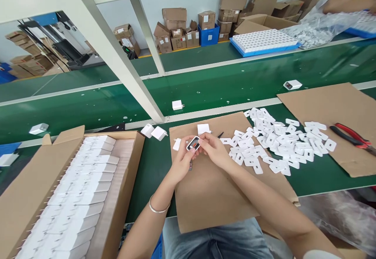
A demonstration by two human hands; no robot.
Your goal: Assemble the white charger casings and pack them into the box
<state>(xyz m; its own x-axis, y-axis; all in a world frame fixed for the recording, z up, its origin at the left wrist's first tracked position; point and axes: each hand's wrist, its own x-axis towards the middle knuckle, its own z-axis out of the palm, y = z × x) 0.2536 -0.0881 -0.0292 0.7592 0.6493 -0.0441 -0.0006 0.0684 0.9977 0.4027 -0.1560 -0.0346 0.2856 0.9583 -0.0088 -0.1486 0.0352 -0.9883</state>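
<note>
Above the cardboard sheet (205, 196), my left hand (182, 161) grips a white plug charger (192, 144) whose open end faces me, with dark and orange parts inside. My right hand (216, 149) is closed at the charger's right edge, thumb and fingers pinched against it. Just behind my hands lies another white charger (203, 128), and one more (176, 144) sits partly hidden by my left hand. To the right spreads a heap of flat white end plates (273, 137), each with a small slot. A thin dark tool tip (220, 135) shows beyond my right hand.
An open carton (129, 177) on the left holds rows of white chargers. Loose chargers (159, 133) lie on the green bench. Red-handled pliers (352, 135) rest at right. A metal post (117, 55) rises ahead; a co-worker's arm (346, 4) is at top right.
</note>
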